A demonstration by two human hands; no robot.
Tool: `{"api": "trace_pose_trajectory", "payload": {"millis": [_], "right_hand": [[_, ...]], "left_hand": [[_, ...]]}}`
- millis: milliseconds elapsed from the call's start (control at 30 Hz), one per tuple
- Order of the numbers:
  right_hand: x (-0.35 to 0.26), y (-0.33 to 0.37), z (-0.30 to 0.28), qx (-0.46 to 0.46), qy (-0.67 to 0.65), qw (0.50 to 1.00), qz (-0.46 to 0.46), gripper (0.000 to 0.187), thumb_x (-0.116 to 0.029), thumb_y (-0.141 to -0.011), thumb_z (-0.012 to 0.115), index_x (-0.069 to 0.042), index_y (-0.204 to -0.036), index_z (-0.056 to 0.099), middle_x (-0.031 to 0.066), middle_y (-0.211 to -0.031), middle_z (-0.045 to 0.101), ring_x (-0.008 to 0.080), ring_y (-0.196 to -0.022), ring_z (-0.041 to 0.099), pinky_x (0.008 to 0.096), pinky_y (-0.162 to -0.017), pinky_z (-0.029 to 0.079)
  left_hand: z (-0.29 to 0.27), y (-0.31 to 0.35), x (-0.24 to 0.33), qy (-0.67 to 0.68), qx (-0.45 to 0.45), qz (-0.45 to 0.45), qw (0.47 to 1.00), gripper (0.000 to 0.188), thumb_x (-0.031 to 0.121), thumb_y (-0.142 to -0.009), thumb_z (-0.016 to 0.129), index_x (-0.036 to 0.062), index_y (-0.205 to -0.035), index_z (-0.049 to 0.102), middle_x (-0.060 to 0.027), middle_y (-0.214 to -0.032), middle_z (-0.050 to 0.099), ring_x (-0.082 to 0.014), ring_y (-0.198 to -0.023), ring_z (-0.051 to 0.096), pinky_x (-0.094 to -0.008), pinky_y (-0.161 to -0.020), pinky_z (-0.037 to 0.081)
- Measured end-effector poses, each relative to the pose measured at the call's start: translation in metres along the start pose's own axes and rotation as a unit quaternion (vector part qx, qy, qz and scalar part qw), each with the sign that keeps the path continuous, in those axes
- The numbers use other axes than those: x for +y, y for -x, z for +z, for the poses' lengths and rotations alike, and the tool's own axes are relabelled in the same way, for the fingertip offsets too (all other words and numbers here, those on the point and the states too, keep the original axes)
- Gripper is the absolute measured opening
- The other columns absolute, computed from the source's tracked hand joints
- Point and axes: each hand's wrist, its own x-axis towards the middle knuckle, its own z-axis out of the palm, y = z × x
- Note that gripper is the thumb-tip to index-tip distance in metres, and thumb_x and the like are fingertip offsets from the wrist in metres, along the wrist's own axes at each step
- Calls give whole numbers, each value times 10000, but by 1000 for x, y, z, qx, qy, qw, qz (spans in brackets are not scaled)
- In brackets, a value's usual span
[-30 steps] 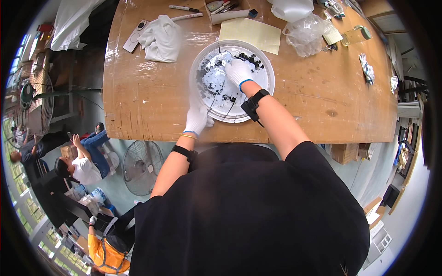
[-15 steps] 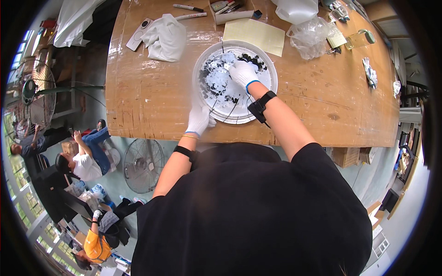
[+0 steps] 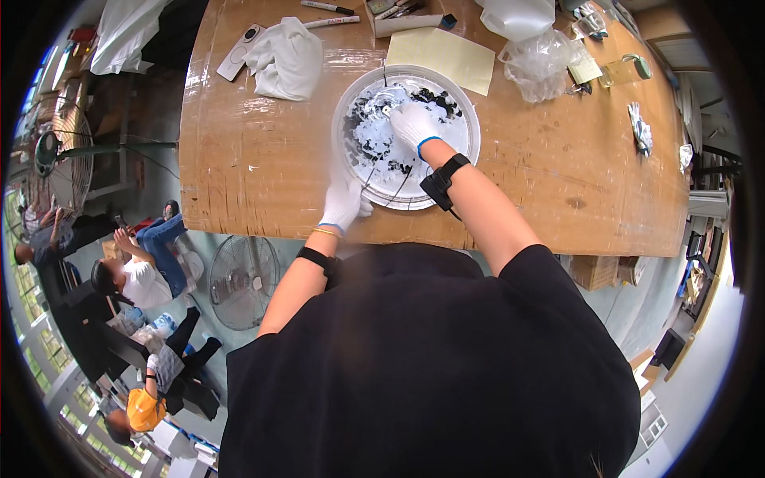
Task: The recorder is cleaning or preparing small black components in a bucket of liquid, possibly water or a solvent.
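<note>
Off the near left corner of your wooden bench (image 3: pixel 558 183) stands a floor fan (image 3: pixel 241 280). From the head view, your round white tray (image 3: pixel 458 155) sits close to the bench's near edge. Your right hand (image 3: pixel 414 126) has shifted slightly left over the pale and dark patches (image 3: pixel 373 137), fingers curled (you cannot tell whether they grip anything). Your left hand (image 3: pixel 343 205) stays beside the rim, its grip unclear too. Dark areas remain, so the work looks unfinished.

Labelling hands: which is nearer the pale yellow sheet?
Right. The right hand is over the round tray, short of the sheet; the left hand is farther, at the tray's near-left rim.
</note>
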Motion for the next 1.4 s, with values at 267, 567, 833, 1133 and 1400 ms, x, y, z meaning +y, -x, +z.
{"api": "trace_pose_trajectory", "payload": {"millis": [267,567,833,1133,1400], "right_hand": [[-7,-7,7,-19,21,999,20,374,-240,-828,460,52,-937,665,295,-950,639,447,-903,622,471,-840,488],[-23,7,3,-20,-2,1000,6,394,-240,-827,419,59,-894,665,310,-931,629,435,-914,616,470,-859,474],[-18,5,9,-10,39,999,-3,405,-273,-834,427,37,-885,682,298,-905,639,427,-890,629,471,-834,488],[-10,13,2,-79,12,996,29,386,-305,-830,469,0,-913,692,265,-966,647,413,-932,624,445,-858,485],[-22,34,-35,-112,83,988,-65,341,-258,-839,447,-23,-950,667,249,-954,649,398,-920,628,464,-853,483]], "left_hand": [[1,1,-1,2,6,1,1000,662,62,-908,369,182,-1482,65,-162,-748,619,-220,-432,594,-338,-383,526],[-1,-1,-2,10,8,-15,1000,648,73,-921,376,194,-1481,73,-151,-767,616,-206,-438,593,-334,-396,531],[-1,2,1,17,16,22,999,615,78,-908,366,178,-1466,125,-171,-819,621,-199,-440,594,-327,-389,525],[-5,5,6,22,-2,24,999,637,79,-908,380,173,-1476,109,-162,-839,623,-192,-455,601,-317,-392,525],[-69,-19,1,-164,-42,104,980,666,66,-894,369,147,-1500,103,-136,-742,627,-181,-440,584,-312,-393,518]]}}
